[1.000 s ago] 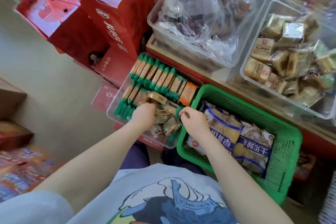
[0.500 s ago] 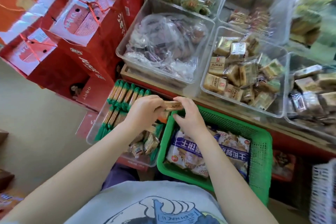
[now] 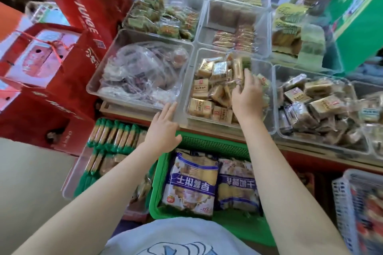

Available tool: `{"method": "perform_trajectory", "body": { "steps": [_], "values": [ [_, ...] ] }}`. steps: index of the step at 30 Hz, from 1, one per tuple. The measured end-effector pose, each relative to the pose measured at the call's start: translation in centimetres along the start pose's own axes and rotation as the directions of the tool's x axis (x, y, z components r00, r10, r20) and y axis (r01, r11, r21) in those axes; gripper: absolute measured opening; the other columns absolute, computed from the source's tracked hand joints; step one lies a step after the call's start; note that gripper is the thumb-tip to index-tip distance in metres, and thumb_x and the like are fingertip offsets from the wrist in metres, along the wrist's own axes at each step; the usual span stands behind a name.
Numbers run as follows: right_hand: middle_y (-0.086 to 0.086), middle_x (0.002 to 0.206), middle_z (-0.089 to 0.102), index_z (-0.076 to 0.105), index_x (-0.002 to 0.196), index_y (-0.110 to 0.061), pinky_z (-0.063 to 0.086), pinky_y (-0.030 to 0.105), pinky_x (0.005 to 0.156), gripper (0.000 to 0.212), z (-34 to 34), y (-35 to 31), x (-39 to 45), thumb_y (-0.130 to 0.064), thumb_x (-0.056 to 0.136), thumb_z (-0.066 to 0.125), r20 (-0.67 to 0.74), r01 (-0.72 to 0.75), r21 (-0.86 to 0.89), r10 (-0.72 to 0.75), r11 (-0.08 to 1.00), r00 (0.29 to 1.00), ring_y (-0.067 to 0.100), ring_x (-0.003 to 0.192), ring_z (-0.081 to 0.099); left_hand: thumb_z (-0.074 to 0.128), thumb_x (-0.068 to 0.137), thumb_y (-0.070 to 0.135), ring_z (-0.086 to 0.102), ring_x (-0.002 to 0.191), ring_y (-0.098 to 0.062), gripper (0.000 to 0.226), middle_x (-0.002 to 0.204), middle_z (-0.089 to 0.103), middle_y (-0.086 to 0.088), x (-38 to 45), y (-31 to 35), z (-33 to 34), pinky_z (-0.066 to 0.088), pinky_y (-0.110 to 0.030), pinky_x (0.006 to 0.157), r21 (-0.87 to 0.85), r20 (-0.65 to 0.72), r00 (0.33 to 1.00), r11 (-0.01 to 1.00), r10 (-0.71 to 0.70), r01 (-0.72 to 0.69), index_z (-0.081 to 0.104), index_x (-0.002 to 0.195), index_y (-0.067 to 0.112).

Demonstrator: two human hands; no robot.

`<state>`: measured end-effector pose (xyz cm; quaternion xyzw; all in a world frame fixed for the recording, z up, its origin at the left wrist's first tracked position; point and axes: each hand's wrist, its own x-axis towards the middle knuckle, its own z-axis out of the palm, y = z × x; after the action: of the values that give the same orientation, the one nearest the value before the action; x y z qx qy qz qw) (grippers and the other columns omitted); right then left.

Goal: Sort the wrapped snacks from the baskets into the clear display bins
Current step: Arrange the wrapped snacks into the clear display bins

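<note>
Clear plastic bins everywhere, and honestly a good chunk of this is hard to read. The bin on the near left [image 3: 136,76] holds a crumpled see-through bag, so whatever's inside is just a dark blur. The far bins at the top are smeared by motion, and the green box [image 3: 360,12] at upper right is cut off by the frame edge. Same for the white basket [image 3: 352,209] at lower right; only part of it shows, with its contents out of focus.

Right hand [image 3: 247,93] is down inside the middle clear bin [image 3: 186,80], the one packed with tan wrapped snacks. Its fingers are curled around a long tan snack pack [image 3: 238,70] that stands tilted above the pile, with the fingertips also touching the packs under it. The palm covers part of the pile, so I can't see what's underneath.

Left hand [image 3: 163,130] is flat with fingers straight and spread a bit, holding nothing. It sits over the gap between the near-left bin and the middle one, fingertips right at the middle bin's front corner; can't tell if it's actually touching the wall.

Below the hands is the green basket [image 3: 207,143] with two blue-and-white bags [image 3: 190,184] lying in it, partly hidden by both forearms. Left of that sits a low clear tray [image 3: 70,180] of green-ended stick packs [image 3: 116,134], its near end covered by the left arm.
</note>
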<state>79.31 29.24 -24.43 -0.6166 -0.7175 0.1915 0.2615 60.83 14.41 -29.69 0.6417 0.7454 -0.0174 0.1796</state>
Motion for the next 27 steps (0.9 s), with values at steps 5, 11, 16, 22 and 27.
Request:
{"method": "perform_trajectory", "body": {
  "steps": [5, 11, 16, 22, 27],
  "values": [
    [0.013, 0.149, 0.043, 0.05, 0.14, -0.005, 0.032, 0.048, 0.118, 0.047, 2.3, 1.2, 1.6, -0.016, 0.094, 0.048, 0.31, -0.051, -0.139, 0.092, 0.989, 0.946, 0.03, 0.139, 0.038, 0.058, 0.092, 0.039, -0.008, 0.153, -0.018, 0.024, 0.166, -0.005, -0.003, 0.1, -0.1, -0.5, 0.008, -0.044, 0.123, -0.1, 0.013, 1.0, 0.995, -0.006, 0.008, 0.075, 0.103, 0.026],
    [0.011, 0.117, 0.063, 0.068, 0.112, -0.006, 0.047, 0.044, 0.096, 0.025, 5.0, -1.0, -4.3, -0.007, 0.092, 0.053, 0.103, 0.154, 0.0, -0.153, 0.988, 0.983, 0.027, 0.111, 0.054, 0.061, 0.093, 0.024, 0.021, 0.148, -0.019, 0.021, 0.157, 0.034, 0.0, -1.2, -1.3, 0.0, 0.024, -0.035, 0.117, -0.41, -0.189, 0.981, 0.911, -0.044, -0.038, 0.071, 0.11, 0.02],
    [0.008, 0.099, 0.063, 0.072, 0.089, -0.009, 0.044, 0.04, 0.082, 0.013, 8.9, -2.9, -10.1, -0.006, 0.086, 0.06, 0.2, 0.326, -0.001, -0.32, 0.945, 0.926, 0.029, 0.097, 0.057, 0.052, 0.093, 0.02, 0.058, 0.095, -0.02, 0.021, 0.105, 0.064, 0.001, -5.0, -6.2, 3.7, 0.051, -0.034, 0.072, -0.487, -0.157, 0.913, 0.834, -0.376, 0.259, 0.07, 0.105, 0.018],
    [0.015, 0.106, 0.061, 0.07, 0.091, -0.006, 0.042, 0.042, 0.089, 0.023, 12.9, -4.7, -13.9, -0.009, 0.085, 0.048, 0.091, 0.406, -0.006, -0.403, 0.914, 0.91, 0.035, 0.107, 0.055, 0.047, 0.096, 0.025, 0.061, 0.084, -0.022, 0.026, 0.113, 0.062, -0.001, -8.8, -13.6, 9.0, 0.053, -0.034, 0.063, -0.345, 0.197, 0.818, 0.742, -0.541, 0.574, 0.065, 0.115, 0.022],
    [0.012, 0.095, 0.06, 0.07, 0.09, -0.001, 0.049, 0.043, 0.081, 0.018, 18.0, -4.9, -17.8, -0.006, 0.086, 0.053, 0.433, 0.351, 0.089, -0.353, 0.932, 0.829, 0.029, 0.093, 0.052, 0.058, 0.091, 0.021, 0.054, 0.113, -0.032, 0.043, 0.133, 0.046, -0.008, -9.0, -16.6, 12.8, 0.047, -0.037, 0.063, -0.292, 0.175, 0.841, 0.789, -0.511, 0.54, 0.053, 0.135, 0.022]
  ]
}}
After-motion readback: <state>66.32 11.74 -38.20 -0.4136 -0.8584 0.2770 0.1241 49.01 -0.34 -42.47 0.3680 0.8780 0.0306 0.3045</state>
